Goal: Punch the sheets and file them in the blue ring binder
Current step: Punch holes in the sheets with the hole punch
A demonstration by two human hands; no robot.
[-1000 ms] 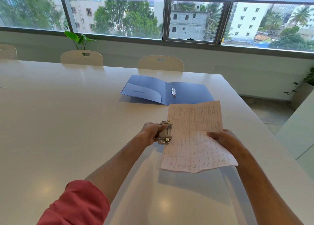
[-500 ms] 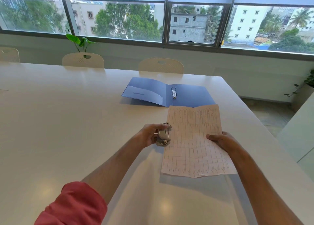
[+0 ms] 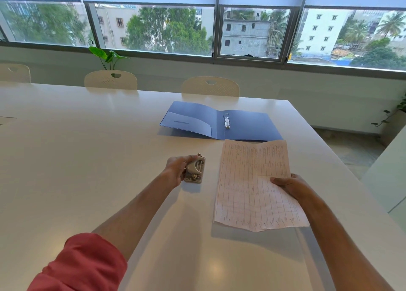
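Observation:
My left hand [image 3: 178, 167] grips a small metal hole punch [image 3: 195, 169] that sits on the white table [image 3: 87, 158]. To its right, my right hand [image 3: 290, 185] pinches the right edge of the ruled sheets [image 3: 252, 185] and holds them just above the table. Two small holes show along the sheets' left edge. A gap separates the sheets from the punch. Beyond them the blue ring binder [image 3: 252, 125] lies open and flat, its metal rings [image 3: 227, 121] in the middle and a pocket on its left flap.
Pale chairs [image 3: 211, 86] stand along the table's far side, with a potted plant [image 3: 107, 57] behind one. The table's right edge runs close to my right arm. A second white surface [image 3: 391, 180] stands at the far right.
The sheets' left edge was in the punch; now my right hand has drawn them out to the right. My left hand has stayed on the punch.

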